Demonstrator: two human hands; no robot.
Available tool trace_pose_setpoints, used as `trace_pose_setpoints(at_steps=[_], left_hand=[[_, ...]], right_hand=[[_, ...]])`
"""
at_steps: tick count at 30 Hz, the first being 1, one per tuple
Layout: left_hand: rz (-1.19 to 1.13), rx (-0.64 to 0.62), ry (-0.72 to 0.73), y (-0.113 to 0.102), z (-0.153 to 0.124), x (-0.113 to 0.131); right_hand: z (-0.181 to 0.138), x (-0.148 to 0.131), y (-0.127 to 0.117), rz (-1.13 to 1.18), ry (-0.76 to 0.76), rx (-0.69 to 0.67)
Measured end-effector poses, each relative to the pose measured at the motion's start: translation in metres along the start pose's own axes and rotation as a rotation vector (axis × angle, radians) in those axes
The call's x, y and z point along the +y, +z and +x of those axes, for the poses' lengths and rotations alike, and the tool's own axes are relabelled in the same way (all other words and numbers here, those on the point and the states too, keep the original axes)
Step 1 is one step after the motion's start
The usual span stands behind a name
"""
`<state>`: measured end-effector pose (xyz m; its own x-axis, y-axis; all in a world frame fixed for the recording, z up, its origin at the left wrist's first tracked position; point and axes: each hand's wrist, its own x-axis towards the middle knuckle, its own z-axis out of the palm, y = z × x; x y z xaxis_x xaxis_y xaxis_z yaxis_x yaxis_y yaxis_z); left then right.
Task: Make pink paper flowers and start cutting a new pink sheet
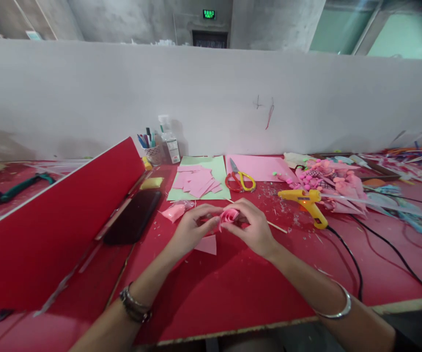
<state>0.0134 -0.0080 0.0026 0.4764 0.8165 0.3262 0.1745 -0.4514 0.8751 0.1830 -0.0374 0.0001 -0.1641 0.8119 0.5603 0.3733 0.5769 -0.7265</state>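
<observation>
Between both hands, above the red table, is a small pink paper flower [228, 216] with curled petals. My left hand [200, 222] pinches its left side with thumb and fingers. On the other side my right hand [249, 225] has its fingers closed around the flower's edge. Below my left hand lies a pink paper piece [207, 245]. A thin wooden stick [277, 227] rests on the table, partly hidden behind my right hand. Just beyond my left hand sits a clear bag with something pink in it [175, 211].
Pink paper squares [198, 181] lie on a green sheet [218, 164]. Scissors [241, 178] touch a pink sheet [269, 168]. A yellow glue gun [308, 204] trails a black cord. A phone [134, 217] lies beside a red upright board [68, 215]. Decorated pink paper pieces [337, 183] pile up right.
</observation>
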Motion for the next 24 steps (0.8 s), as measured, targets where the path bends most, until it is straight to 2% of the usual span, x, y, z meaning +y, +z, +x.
trace_pose_setpoints(at_steps=[7, 13, 18, 24], left_hand=[[0.203, 0.110, 0.112, 0.003, -0.001, 0.004], [0.089, 0.124, 0.103, 0.008, -0.001, 0.004], [-0.005, 0.111, 0.080, 0.010, -0.001, -0.001], [0.121, 0.184, 0.154, 0.010, -0.002, -0.003]], right_hand=[[0.001, 0.000, 0.001, 0.017, 0.023, 0.038], [0.001, 0.000, 0.000, -0.046, 0.011, 0.038], [0.002, 0.002, 0.001, 0.044, 0.058, 0.053], [0.002, 0.004, 0.002, 0.107, 0.064, 0.063]])
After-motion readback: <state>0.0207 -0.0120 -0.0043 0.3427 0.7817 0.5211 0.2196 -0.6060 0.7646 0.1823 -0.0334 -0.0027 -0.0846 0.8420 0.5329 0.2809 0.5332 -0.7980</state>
